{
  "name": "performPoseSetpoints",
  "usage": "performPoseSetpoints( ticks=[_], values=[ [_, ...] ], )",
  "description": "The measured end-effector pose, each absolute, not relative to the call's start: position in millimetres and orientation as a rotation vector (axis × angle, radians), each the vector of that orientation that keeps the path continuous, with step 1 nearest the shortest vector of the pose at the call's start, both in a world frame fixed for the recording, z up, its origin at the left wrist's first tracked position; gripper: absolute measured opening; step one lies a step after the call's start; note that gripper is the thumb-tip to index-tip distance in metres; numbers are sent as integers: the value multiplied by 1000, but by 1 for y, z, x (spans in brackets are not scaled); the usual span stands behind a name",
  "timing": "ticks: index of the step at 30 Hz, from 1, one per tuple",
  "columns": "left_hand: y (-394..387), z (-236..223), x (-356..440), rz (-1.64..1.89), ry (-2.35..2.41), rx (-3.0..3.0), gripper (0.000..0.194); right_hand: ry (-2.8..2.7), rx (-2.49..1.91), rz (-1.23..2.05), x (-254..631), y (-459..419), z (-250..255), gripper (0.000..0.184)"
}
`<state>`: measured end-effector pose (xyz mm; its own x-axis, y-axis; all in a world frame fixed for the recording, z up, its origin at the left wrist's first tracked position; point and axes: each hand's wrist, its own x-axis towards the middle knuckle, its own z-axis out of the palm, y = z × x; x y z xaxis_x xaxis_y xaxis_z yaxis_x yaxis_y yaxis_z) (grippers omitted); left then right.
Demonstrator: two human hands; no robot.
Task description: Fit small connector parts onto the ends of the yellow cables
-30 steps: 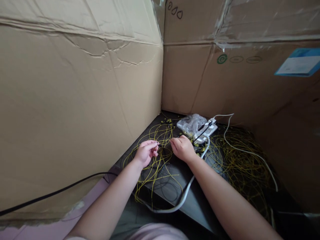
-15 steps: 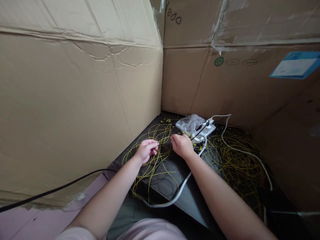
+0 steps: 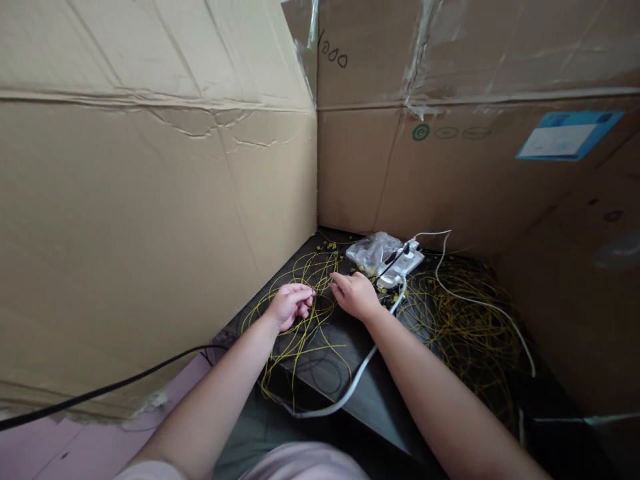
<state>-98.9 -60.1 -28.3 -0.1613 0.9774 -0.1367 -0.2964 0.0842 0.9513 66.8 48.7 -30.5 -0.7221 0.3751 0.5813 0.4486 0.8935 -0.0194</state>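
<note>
My left hand is over the loose yellow wires on the dark tabletop, its thumb and fingertips pinched together. What lies in that pinch is too small to make out. Just to the right, my right hand hovers above the same wires with thumb and forefinger closed, pointing toward the left hand. Anything between those fingertips cannot be made out either. A narrow gap separates the two hands. Small yellow-and-black pieces lie at the far end of the wires.
Behind my right hand sit a clear plastic bag and a white power strip. Its thick white cable loops along the table's front edge. A large tangle of yellow wires lies at right. Cardboard walls enclose the left and back.
My right hand has moved slightly left, closer to the left hand, and its forefinger points out more. The left hand keeps its pinch. The whole view has shifted a little.
</note>
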Motion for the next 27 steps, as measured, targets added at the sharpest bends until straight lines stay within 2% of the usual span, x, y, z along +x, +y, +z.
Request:
performPoseSetpoints(
  ticks=[27],
  values=[
    [-61, -23, -98, 1320, 1178, 802, 19, -2626, -527, -100, 65, 48, -24, 24]
  ],
)
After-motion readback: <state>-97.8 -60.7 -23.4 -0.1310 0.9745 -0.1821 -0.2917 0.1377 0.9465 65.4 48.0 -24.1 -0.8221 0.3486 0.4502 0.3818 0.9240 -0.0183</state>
